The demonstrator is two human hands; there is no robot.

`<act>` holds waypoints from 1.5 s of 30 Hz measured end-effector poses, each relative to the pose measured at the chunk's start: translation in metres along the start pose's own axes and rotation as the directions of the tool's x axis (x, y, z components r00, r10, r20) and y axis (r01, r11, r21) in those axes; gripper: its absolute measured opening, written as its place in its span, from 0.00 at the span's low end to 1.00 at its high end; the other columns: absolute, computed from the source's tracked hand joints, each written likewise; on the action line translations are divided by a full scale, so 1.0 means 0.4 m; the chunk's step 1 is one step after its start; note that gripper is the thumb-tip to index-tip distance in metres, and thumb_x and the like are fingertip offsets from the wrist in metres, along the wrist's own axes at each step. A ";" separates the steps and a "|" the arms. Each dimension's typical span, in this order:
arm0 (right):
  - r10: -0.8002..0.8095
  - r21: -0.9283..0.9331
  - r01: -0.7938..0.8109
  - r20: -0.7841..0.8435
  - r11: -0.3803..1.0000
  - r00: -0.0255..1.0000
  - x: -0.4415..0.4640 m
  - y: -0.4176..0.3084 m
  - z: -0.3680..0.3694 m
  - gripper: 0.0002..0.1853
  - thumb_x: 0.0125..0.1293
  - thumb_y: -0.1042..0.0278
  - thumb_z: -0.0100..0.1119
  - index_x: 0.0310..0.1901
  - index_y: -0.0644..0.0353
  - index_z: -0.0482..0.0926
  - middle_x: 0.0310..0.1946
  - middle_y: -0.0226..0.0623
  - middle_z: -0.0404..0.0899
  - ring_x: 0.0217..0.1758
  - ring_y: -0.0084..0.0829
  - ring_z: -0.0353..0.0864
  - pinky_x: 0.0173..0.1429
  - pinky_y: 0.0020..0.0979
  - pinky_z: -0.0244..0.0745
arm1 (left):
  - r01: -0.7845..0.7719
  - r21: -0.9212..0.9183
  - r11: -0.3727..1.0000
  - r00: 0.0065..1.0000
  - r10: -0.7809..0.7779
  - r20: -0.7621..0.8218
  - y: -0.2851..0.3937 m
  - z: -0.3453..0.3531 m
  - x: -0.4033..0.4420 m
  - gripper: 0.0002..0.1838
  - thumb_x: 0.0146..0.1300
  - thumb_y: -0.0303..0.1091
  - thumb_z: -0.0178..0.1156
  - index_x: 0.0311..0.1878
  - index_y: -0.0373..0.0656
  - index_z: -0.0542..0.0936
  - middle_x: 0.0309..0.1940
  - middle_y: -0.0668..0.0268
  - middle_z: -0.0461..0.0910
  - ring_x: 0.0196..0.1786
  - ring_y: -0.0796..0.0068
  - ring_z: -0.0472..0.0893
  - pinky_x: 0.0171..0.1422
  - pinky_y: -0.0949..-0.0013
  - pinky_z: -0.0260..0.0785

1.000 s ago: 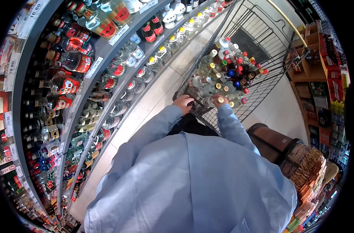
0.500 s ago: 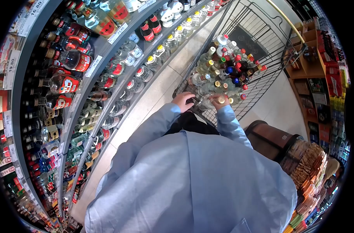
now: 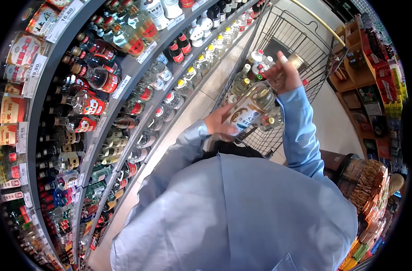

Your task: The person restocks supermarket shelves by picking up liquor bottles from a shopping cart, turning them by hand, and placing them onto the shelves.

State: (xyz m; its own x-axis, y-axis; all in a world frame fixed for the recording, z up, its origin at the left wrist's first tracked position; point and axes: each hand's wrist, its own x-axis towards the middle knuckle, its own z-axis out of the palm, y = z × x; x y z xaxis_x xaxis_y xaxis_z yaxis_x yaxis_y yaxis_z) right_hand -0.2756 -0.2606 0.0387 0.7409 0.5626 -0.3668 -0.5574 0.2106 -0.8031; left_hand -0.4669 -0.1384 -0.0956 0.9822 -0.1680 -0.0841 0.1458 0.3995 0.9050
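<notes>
A clear glass bottle [image 3: 253, 106] with a white printed label and a gold cap is held tilted above the shopping cart. My right hand [image 3: 283, 77] is closed around its neck, just below the cap. My left hand [image 3: 220, 121] grips the bottle's lower end beside the label. Beneath, the wire shopping cart [image 3: 272, 145] carries several bottles with white, red and yellow caps, many hidden by the held bottle and my right hand. A clear bottle with a yellow cap [image 3: 246, 81] stands in the cart close to the held bottle.
Curved store shelves [image 3: 138, 63] on the left hold rows of bottles with price tags. Tiled floor [image 3: 181, 124] runs between shelves and cart. On the right stand wooden display shelves [image 3: 350, 67] and a brown bin stand [image 3: 334, 162] beside packaged snacks [image 3: 368, 194].
The clear bottle has been lifted from the cart's near end and tilted. My right hand rose with it, and my left hand moved from the cart's edge onto the bottle.
</notes>
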 end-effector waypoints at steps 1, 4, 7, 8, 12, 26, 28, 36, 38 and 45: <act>0.022 0.020 -0.022 0.008 1.000 1.000 0.005 0.009 0.019 0.15 0.56 0.55 0.60 0.21 0.54 0.69 0.18 0.29 0.71 0.23 0.27 0.75 0.33 0.29 0.75 | -0.006 0.012 1.000 1.000 0.006 -0.013 0.018 0.002 -0.025 0.46 0.44 0.35 0.68 0.63 0.36 0.54 0.52 0.59 0.68 0.56 0.71 0.66 0.63 0.69 0.55; 0.017 0.222 -0.093 0.322 0.971 0.947 0.046 0.061 0.041 0.16 0.58 0.52 0.57 0.24 0.54 0.69 0.21 0.28 0.72 0.30 0.27 0.75 0.41 0.33 0.74 | 0.015 -0.076 0.997 0.999 -0.018 -0.044 0.077 0.016 -0.099 0.39 0.48 0.37 0.63 0.61 0.33 0.57 0.53 0.59 0.69 0.55 0.70 0.68 0.59 0.69 0.60; -0.139 0.334 -0.035 0.481 0.942 0.866 0.054 0.137 0.087 0.13 0.58 0.52 0.56 0.32 0.53 0.71 0.23 0.28 0.70 0.33 0.29 0.74 0.47 0.36 0.70 | 0.040 -0.353 0.935 0.998 -0.056 -0.034 0.119 0.027 -0.177 0.34 0.53 0.39 0.57 0.61 0.34 0.59 0.51 0.59 0.71 0.52 0.72 0.72 0.57 0.71 0.62; -0.126 0.306 -0.031 0.480 0.951 0.868 0.052 0.142 0.111 0.13 0.58 0.53 0.56 0.32 0.53 0.70 0.23 0.28 0.70 0.32 0.29 0.73 0.46 0.36 0.70 | 0.006 -0.310 0.951 0.997 -0.031 -0.077 0.139 0.040 -0.196 0.32 0.53 0.40 0.56 0.59 0.34 0.61 0.49 0.60 0.72 0.51 0.72 0.73 0.54 0.71 0.65; -0.033 0.202 -0.080 0.500 0.976 0.865 0.067 0.163 0.202 0.11 0.57 0.59 0.57 0.33 0.53 0.68 0.19 0.26 0.66 0.24 0.25 0.69 0.38 0.35 0.69 | -0.013 -0.262 0.965 0.973 -0.048 -0.224 0.186 0.069 -0.277 0.26 0.55 0.40 0.54 0.55 0.34 0.67 0.43 0.61 0.76 0.43 0.74 0.76 0.46 0.74 0.69; 0.071 0.194 -0.172 0.439 0.966 0.896 -0.016 0.290 0.447 0.13 0.60 0.55 0.52 0.26 0.52 0.65 0.17 0.25 0.62 0.18 0.24 0.62 0.31 0.34 0.67 | -0.641 -0.472 0.605 0.693 0.193 -0.694 0.155 0.115 -0.558 0.44 0.57 0.67 0.35 0.62 0.33 0.58 0.58 0.56 0.65 0.59 0.61 0.67 0.59 0.53 0.61; 0.032 0.243 -0.151 0.432 0.958 0.902 -0.028 0.306 0.466 0.13 0.59 0.55 0.52 0.27 0.52 0.65 0.17 0.25 0.62 0.18 0.24 0.61 0.30 0.34 0.67 | -0.670 -0.432 0.604 0.667 0.233 -0.708 0.137 0.124 -0.573 0.43 0.58 0.66 0.36 0.63 0.35 0.56 0.61 0.57 0.61 0.61 0.60 0.65 0.58 0.51 0.62; 0.097 0.106 -0.164 0.462 0.981 0.881 -0.097 0.392 0.444 0.10 0.59 0.57 0.51 0.27 0.50 0.65 0.16 0.26 0.63 0.19 0.25 0.63 0.34 0.34 0.66 | -0.735 -0.479 0.479 0.476 -0.139 -0.869 0.068 0.125 -0.568 0.37 0.57 0.62 0.41 0.55 0.36 0.67 0.48 0.55 0.75 0.48 0.57 0.76 0.52 0.53 0.68; 0.148 0.112 -0.216 0.431 0.970 0.890 -0.090 0.435 0.424 0.10 0.57 0.58 0.52 0.26 0.51 0.66 0.16 0.27 0.65 0.20 0.26 0.64 0.35 0.36 0.66 | -0.789 -0.495 0.364 0.466 -0.171 -0.868 0.004 0.101 -0.574 0.36 0.57 0.61 0.43 0.53 0.35 0.69 0.47 0.54 0.75 0.48 0.56 0.76 0.52 0.54 0.68; 0.229 0.068 -0.276 0.393 0.959 0.890 -0.093 0.451 0.396 0.11 0.57 0.57 0.53 0.24 0.52 0.66 0.16 0.27 0.66 0.22 0.27 0.67 0.40 0.37 0.66 | -0.826 -0.430 0.365 0.372 -0.220 -0.902 -0.040 0.102 -0.564 0.32 0.58 0.57 0.43 0.45 0.31 0.72 0.40 0.52 0.77 0.43 0.55 0.78 0.50 0.55 0.70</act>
State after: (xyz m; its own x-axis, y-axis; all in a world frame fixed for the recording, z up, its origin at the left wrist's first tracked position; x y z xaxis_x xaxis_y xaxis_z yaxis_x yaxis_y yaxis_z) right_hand -0.4631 -0.1169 -0.0180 0.3849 0.8637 -0.3254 -0.7644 0.1007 -0.6368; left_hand -0.6956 -0.1437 -0.0740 0.4406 0.6620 -0.6064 -0.7067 0.6723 0.2205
